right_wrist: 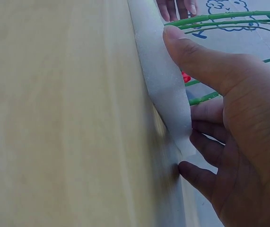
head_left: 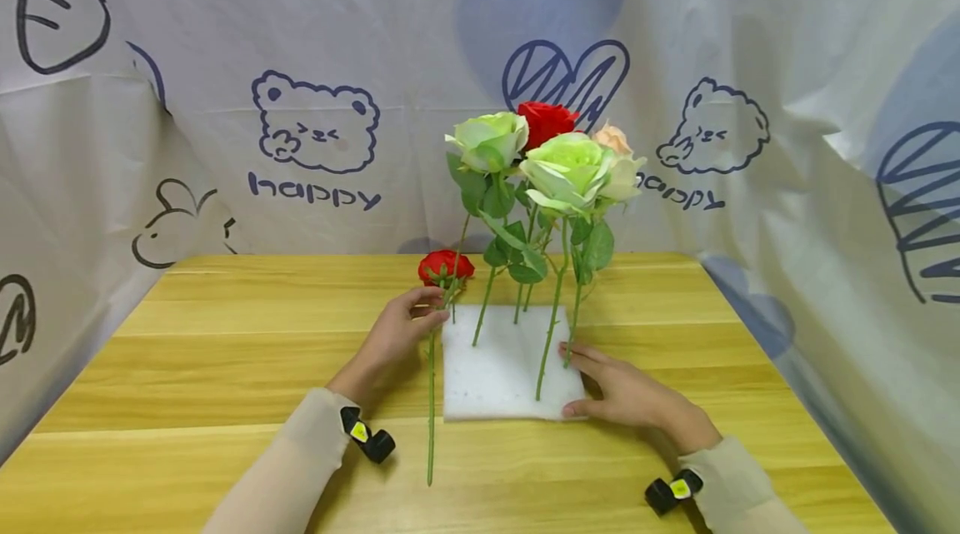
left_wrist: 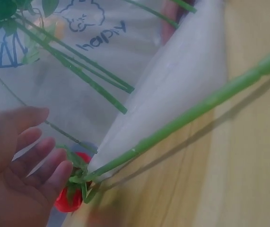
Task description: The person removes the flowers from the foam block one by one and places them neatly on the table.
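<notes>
Left hand (head_left: 396, 334) sits at the far-left corner of the white foam block (head_left: 498, 367), its fingertips closed in a light pinch on the loose red rose (head_left: 446, 266) just under the bloom. The left wrist view shows the fingers (left_wrist: 45, 165) only loosely curled beside the bloom, so how firm the grip is, cannot tell for sure. The rose lies flat on the counter (head_left: 225, 367): bloom at the far end, stem (head_left: 431, 401) running straight back toward the person along the block's left edge, touching or just beside it, cut end near the left sleeve. So the long axis runs near-to-far and the left hand is far nearer to it; the grip is at the head end, not the cut end.

On the block stand four roses (head_left: 558, 167), stems upright to slightly tilted, pushed into the foam: two green, one red behind, one peach at right.

Right hand (head_left: 626, 392) lies flat on the block's near-right corner, fingers straight and spread, thumb (right_wrist: 191, 52) on the edge, pressing the foam down, pinching nothing. It is well apart from the loose rose.
</notes>
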Available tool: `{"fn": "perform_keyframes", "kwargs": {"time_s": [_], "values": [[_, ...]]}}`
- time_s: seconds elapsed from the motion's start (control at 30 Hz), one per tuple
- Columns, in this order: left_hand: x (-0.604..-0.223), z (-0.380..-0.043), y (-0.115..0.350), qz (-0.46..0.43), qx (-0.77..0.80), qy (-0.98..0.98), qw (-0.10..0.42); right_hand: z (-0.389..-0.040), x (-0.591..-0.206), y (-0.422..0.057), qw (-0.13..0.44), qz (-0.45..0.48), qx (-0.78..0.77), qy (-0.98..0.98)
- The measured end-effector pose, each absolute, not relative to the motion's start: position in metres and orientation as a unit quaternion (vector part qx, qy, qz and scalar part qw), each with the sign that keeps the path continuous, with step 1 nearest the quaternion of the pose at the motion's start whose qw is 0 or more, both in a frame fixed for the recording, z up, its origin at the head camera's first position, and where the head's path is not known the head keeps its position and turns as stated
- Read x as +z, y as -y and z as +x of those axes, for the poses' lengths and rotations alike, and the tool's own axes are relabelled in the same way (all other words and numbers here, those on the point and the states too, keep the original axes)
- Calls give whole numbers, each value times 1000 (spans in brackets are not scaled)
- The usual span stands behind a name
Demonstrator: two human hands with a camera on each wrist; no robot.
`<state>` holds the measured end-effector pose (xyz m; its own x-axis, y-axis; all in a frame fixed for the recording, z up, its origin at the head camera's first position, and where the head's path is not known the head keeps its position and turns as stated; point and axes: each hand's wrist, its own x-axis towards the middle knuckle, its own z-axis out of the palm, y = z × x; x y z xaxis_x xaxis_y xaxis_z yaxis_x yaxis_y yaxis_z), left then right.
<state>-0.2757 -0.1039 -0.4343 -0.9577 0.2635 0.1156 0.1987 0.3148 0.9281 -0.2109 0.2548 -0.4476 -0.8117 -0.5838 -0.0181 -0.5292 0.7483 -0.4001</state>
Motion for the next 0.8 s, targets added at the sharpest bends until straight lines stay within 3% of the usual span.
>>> {"fn": "perform_keyframes", "kwargs": {"time_s": [0.8], "values": [[-445,-295,95,146,589,-794,39,-212,-450,-255,66,-294,-191,-934]]}}
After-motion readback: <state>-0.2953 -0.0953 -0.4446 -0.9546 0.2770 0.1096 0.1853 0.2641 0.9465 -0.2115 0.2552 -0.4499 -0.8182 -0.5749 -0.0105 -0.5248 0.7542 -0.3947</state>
